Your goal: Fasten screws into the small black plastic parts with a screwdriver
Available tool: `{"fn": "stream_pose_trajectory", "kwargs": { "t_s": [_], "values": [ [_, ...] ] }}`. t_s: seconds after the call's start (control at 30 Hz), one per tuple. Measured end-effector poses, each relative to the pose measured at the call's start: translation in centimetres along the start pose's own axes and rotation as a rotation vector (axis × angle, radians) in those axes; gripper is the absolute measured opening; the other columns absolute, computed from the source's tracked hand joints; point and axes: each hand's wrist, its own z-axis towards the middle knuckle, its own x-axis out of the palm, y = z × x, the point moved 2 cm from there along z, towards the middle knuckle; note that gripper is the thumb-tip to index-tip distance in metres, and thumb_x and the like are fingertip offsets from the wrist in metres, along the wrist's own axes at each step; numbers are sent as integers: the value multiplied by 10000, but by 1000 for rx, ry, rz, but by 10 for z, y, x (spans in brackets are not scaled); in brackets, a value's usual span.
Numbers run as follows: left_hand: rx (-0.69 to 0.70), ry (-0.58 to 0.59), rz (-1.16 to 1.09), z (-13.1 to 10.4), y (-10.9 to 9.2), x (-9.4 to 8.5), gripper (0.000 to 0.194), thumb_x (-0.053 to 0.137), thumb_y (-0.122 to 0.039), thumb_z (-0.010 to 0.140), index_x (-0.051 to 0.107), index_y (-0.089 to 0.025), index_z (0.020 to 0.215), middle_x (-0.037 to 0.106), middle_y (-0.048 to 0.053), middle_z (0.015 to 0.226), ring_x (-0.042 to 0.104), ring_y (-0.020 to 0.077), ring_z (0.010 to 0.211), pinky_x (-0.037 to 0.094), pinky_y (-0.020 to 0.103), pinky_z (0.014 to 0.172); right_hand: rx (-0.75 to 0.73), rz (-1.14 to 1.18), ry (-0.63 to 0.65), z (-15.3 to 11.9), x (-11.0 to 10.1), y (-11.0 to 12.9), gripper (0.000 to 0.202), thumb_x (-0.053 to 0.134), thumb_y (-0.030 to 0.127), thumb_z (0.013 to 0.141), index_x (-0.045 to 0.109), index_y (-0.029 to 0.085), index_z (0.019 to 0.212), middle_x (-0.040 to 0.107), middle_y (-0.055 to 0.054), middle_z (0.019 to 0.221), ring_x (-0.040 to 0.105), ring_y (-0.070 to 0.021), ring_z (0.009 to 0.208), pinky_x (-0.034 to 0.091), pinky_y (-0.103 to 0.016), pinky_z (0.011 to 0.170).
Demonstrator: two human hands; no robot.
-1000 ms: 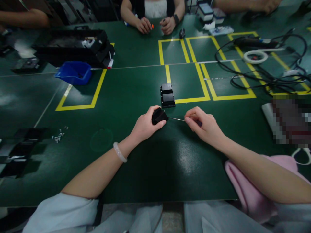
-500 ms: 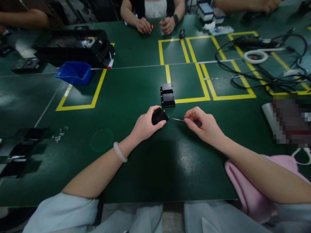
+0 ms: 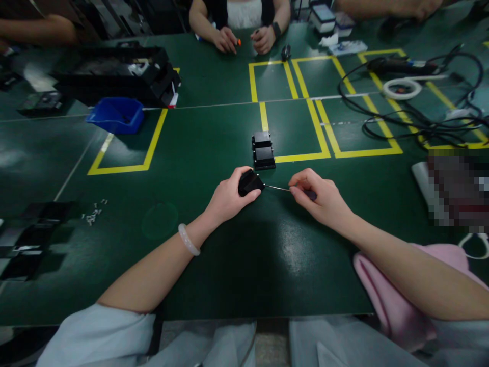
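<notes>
One black block [image 3: 250, 183] noted at the green table [image 3: 237, 275], held by my left hand [image 3: 228, 198], fingers curled around it, my right hand [image 3: 321, 198] pinching a slim-shafted tool [image 3: 312, 194], tip at the block's right end

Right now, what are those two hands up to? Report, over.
Left hand gripping black block. Right hand holding thin-shafted tool, tip at the block's right end. More black parts just beyond; nothing seen blocking the shaft.

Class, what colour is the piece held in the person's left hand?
The piece in the left hand is black, as the head view shows.
</notes>
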Motion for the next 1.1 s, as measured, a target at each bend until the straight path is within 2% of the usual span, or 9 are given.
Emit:
{"fn": "stream_pose_trajectory", "kwargs": {
  "t_s": [0.23, 0.43, 0.63, 0.9, 1.1],
  "values": [
    [5, -23, 14, 1, 2, 1, 570, 629, -497, 856, 491, -220, 1335, 692, 88, 1159, 690, 288, 1002, 527, 387, 822, 3, 4, -25, 2, 1, -2, 116, 573, 229, 875, 510, 234, 972, 592, 46, 678, 567, -123, 584, 429, -253, 607],
    [9, -12, 5, 1, 2, 1, 576, 633, -495, 861, 487, -217, 1343, 694, 91, 1151, 688, 285, 985, 526, 386, 806, 36, 30, -6, 2, 0, -4, 47, 530, 277, 941, 510, 235, 944, 560, 61, 623, 531, -114, 536, 400, -252, 579],
    [-4, -7, 4, 1, 1, 1, 587, 633, -498, 862, 483, -208, 1349, 688, 97, 1169, 683, 290, 1003, 524, 398, 825, 16, 15, -19, 1, 1, -4, 109, 568, 220, 878, 509, 230, 969, 588, 45, 674, 570, -124, 586, 426, -250, 603],
    [-2, -10, -8, 1, 1, 0, 589, 639, -489, 863, 486, -202, 1354, 688, 105, 1180, 683, 294, 1018, 527, 393, 822, 32, 46, -20, 3, 0, -7, 55, 559, 265, 928, 524, 222, 934, 555, 55, 647, 528, -113, 565, 393, -249, 585],
    [-15, -16, -2, 1, 2, 1, 594, 652, -469, 854, 494, -192, 1355, 685, 105, 1192, 680, 299, 1039, 525, 402, 855, 11, 61, -21, 3, 2, -9, 68, 556, 208, 907, 512, 220, 957, 544, 63, 647, 515, -106, 557, 387, -245, 582]
  ]
}}
